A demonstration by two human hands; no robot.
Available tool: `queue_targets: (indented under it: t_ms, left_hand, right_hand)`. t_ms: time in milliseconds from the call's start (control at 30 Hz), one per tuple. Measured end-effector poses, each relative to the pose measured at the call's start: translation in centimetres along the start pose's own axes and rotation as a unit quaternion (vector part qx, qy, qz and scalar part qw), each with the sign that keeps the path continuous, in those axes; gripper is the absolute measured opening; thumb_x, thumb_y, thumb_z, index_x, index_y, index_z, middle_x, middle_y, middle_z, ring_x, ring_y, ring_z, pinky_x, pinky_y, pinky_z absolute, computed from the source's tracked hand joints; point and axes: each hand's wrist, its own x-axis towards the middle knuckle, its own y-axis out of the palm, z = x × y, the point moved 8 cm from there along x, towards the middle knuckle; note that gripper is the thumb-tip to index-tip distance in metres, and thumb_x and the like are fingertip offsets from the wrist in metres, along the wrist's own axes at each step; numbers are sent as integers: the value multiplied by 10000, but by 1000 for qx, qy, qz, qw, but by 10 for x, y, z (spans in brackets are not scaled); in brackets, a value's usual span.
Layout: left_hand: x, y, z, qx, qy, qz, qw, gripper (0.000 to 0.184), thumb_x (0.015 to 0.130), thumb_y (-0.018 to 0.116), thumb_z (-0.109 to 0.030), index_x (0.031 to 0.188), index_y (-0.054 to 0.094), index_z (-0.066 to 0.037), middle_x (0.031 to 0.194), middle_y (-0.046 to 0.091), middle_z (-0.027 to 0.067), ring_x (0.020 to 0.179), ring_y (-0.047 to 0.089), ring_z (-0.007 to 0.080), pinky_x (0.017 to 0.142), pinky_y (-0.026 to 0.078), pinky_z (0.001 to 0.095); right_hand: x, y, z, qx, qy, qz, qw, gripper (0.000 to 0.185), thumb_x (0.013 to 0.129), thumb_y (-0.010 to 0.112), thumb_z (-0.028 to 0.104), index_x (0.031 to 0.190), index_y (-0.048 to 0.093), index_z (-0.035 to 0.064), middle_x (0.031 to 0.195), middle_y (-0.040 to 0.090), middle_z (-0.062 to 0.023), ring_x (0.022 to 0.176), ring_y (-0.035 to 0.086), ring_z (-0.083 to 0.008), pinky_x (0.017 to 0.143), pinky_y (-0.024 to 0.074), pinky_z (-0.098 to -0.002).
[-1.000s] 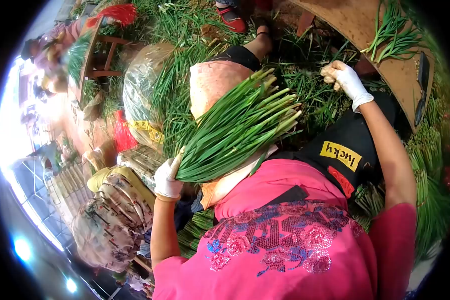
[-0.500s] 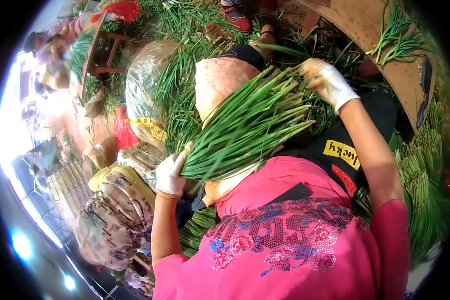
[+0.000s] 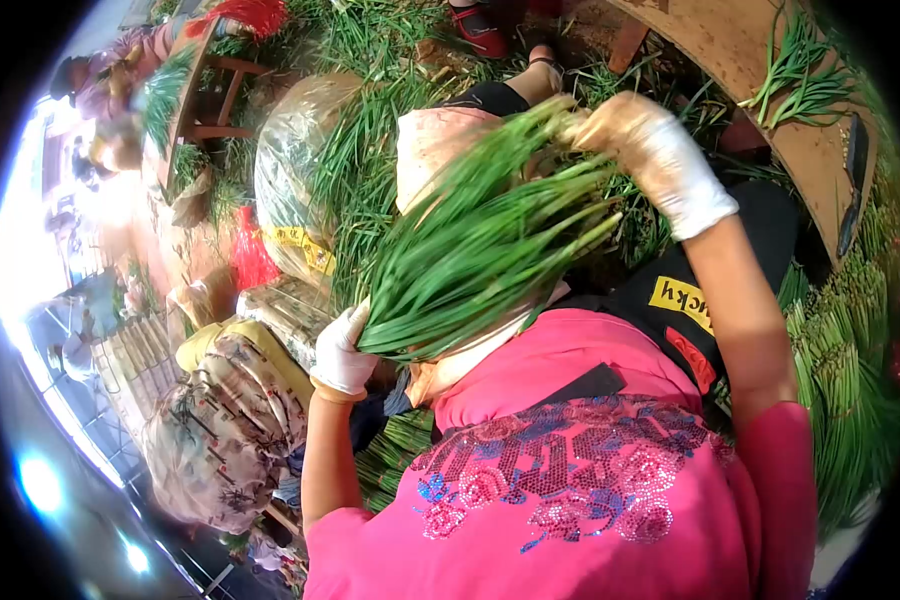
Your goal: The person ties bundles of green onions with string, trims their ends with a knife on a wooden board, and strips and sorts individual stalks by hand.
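A big bundle of long green Chinese chives (image 3: 470, 265) lies across my lap, over a pale cloth (image 3: 432, 150). My left hand (image 3: 344, 352), in a white glove, is closed round the leafy tips at the bundle's lower left end. At the opposite, stem end, my right hand (image 3: 655, 160), also gloved in white with soiled fingers, is closed on the stem ends of some chives and holds them above the others. Its fingertips are partly blurred.
A wooden board (image 3: 710, 40) with a few chives (image 3: 800, 80) and a dark knife-like tool (image 3: 852, 185) curves along the upper right. A clear plastic bag (image 3: 300, 170) stands left of loose greens. Another person in a patterned top (image 3: 225, 430) sits at left. Chive piles (image 3: 840, 400) lie at right.
My right hand has moved up and closed on stem ends, lifting part of the bundle. The leaves have shifted and blurred. My left hand stays at the tips, slightly lower.
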Motion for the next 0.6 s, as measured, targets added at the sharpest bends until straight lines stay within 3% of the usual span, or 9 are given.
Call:
queue_targets:
  t_ms: [67,133,200,300,333,367,433,533,600]
  left_hand:
    - [-16,22,25,-163,-138,35,976,514,699,665,38,1196,560,-35,976,657,119,857,639,196,763,495,271]
    - [-26,45,38,-261,-231,59,935,536,710,691,42,1222,539,2,1035,646,56,898,583,94,804,478,245]
    - [-20,50,32,-288,-229,78,927,550,718,697,35,1241,532,-7,1050,641,31,903,565,70,808,474,234]
    - [-11,42,13,-316,-274,98,903,536,727,693,28,1238,535,-10,1052,641,26,901,561,60,806,473,229]
    - [-18,45,24,-304,-273,78,909,531,725,702,8,1231,544,-22,1025,651,28,878,573,64,791,478,233]
    - [-16,39,22,-272,-249,67,927,536,717,714,-5,1226,548,-25,1010,655,39,865,583,75,782,481,237]
    - [-12,30,14,-208,-199,49,957,547,701,739,-31,1216,555,-30,978,663,62,839,605,97,764,487,244]
    - [3,7,-29,-22,-79,33,996,603,668,718,-72,1244,545,-119,892,641,105,773,620,252,689,497,316]
    - [9,-2,-54,71,-42,31,996,645,651,687,-105,1270,527,-197,843,622,115,741,606,338,636,491,375]
  right_hand:
    - [-1,-24,33,131,-58,42,989,119,853,573,104,761,611,41,828,656,-73,756,613,-161,745,476,-241]
    - [13,-93,-8,-6,42,82,996,183,891,552,159,773,601,29,860,651,-72,778,617,-148,706,488,-250]
    - [-11,-81,-12,-206,36,-105,972,223,924,517,177,816,625,15,840,664,-84,813,645,-153,699,497,-257]
    - [-29,-42,4,-413,-40,-105,904,203,855,588,181,751,646,17,812,655,-101,762,646,-176,673,494,-271]
    - [-36,-13,21,-605,-147,-84,778,223,839,612,232,761,653,28,751,637,-98,703,627,-230,652,493,-316]
    - [-38,7,21,-656,-199,-51,726,274,827,605,327,753,671,72,695,614,-107,676,605,-278,627,484,-355]
    - [-36,22,-13,-752,-122,33,647,290,802,600,371,785,684,94,667,616,-86,660,617,-264,613,482,-361]
    - [-24,22,-56,-746,110,95,650,455,751,592,510,761,667,62,702,639,-149,708,639,-318,644,499,-406]
    - [-19,31,-67,-730,73,107,671,482,753,589,523,770,673,49,744,651,-162,729,644,-324,649,505,-407]
